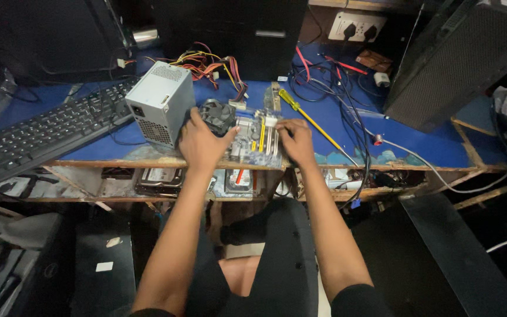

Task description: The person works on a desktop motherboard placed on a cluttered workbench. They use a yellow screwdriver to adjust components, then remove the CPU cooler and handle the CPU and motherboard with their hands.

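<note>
Left hand (202,142) and right hand (294,141) rest, fingers curled, gripping opposite sides of motherboard (257,140) on blue worktop (418,147). Board: light, rigid, probably fragile; best handled by its edges, clear of fan (217,114).

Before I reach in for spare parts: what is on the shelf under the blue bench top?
On the shelf beneath the bench top lie a hard drive, another drive-like part and cables. The arms and the bench edge cover the rest.
</note>
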